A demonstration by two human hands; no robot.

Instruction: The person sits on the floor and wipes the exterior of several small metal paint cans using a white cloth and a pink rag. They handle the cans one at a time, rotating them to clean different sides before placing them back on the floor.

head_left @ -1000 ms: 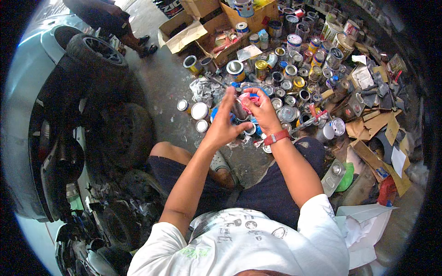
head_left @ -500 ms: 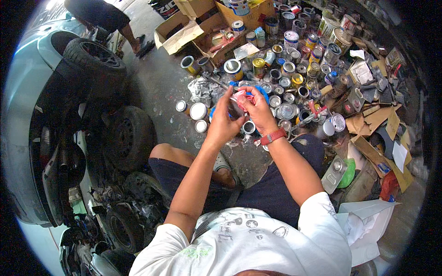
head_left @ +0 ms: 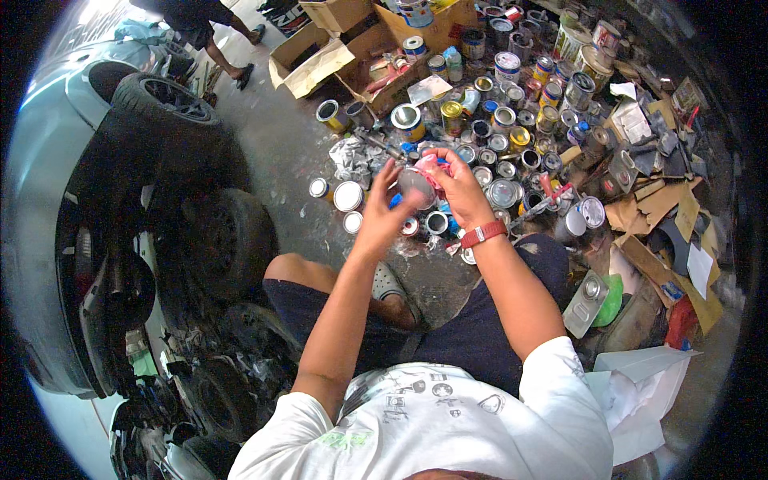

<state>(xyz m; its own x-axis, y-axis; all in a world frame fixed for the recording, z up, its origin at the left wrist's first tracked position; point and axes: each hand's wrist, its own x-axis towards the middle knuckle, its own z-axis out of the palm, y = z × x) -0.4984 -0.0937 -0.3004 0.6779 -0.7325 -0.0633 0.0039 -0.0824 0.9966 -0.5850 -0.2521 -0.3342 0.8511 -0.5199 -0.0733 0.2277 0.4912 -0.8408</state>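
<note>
I sit on the floor with both arms stretched forward. My left hand (head_left: pixel 384 210) and my right hand (head_left: pixel 460 186) meet on a small round paint tin (head_left: pixel 416 182) with a grey lid, raised above the floor. A pink rag (head_left: pixel 430 164) is bunched against the tin's top under my right fingers. A red band circles my right wrist. Small open tins (head_left: pixel 436 222) stand on the floor just beneath my hands.
Several paint tins (head_left: pixel 512 120) crowd the floor ahead and to the right, with cardboard boxes (head_left: pixel 352 48) behind them. Loose lids (head_left: pixel 348 195) lie to the left. A car with dark tyres (head_left: pixel 224 240) fills the left. Another person's legs (head_left: pixel 224 32) stand at the top left.
My hands have stayed together on the tin, turning it slightly; the pink rag now shows at its top. The view has shifted a little.
</note>
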